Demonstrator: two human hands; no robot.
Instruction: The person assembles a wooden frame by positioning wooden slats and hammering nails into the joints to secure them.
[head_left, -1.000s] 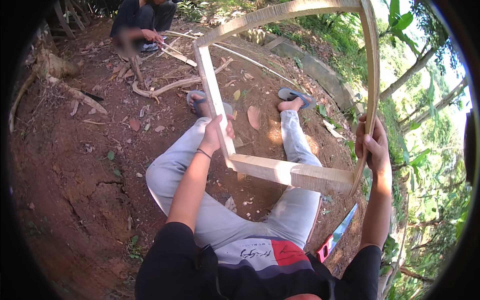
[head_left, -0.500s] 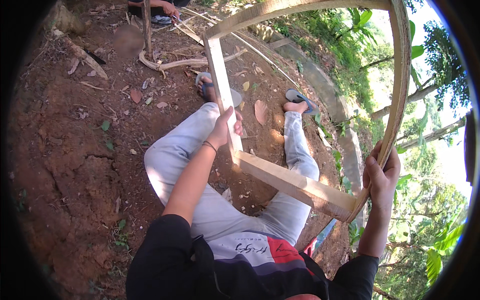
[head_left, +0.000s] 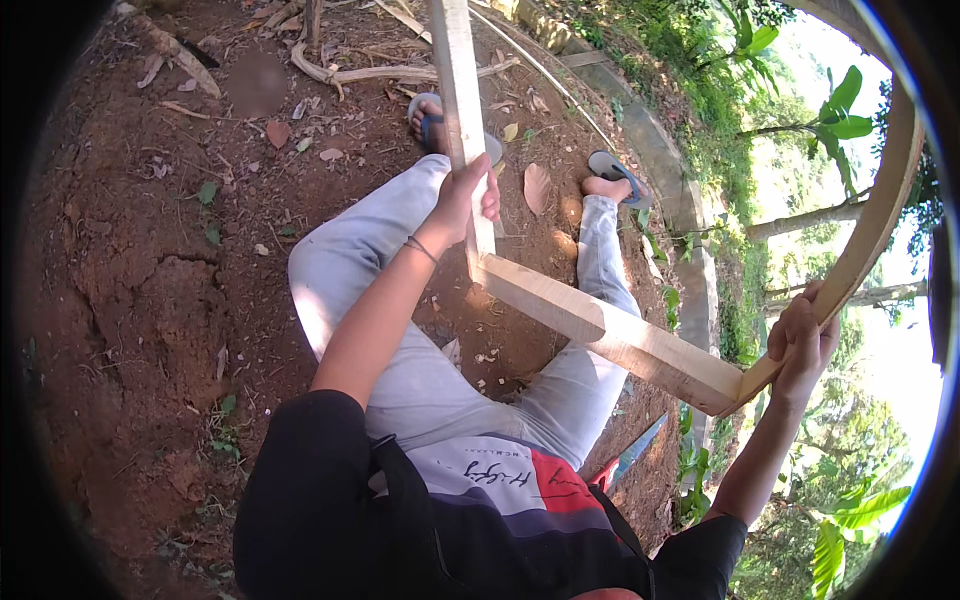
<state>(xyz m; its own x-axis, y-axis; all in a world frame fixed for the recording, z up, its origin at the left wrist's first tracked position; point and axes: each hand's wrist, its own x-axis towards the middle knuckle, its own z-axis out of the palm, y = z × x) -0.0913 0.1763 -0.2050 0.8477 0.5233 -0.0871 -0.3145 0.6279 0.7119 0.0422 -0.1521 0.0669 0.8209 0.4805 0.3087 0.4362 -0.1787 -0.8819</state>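
A four-sided frame of pale, squared timber [head_left: 625,338] is held up in front of me, over my spread legs. My left hand [head_left: 465,205] is closed around its left bar, a little above the corner with the near bar. On the other side my right hand [head_left: 803,340] grips the right bar just above the near right corner. The near bar slopes down to the right, and its side shows a stepped cut. Most of the frame's far bar lies outside the picture.
By my right hip, on the reddish soil [head_left: 130,330], lies a tool with a bluish blade [head_left: 640,447] and a red handle. Sandals [head_left: 618,178] are on my feet. Branches [head_left: 390,74] and dry leaves litter the ground beyond. A low concrete edge [head_left: 660,150] borders plants on the right.
Both hands have raised the frame outward, and its right side has swung farther right. Its far bar has mostly left the picture. The other person's hands at the top are out of view.
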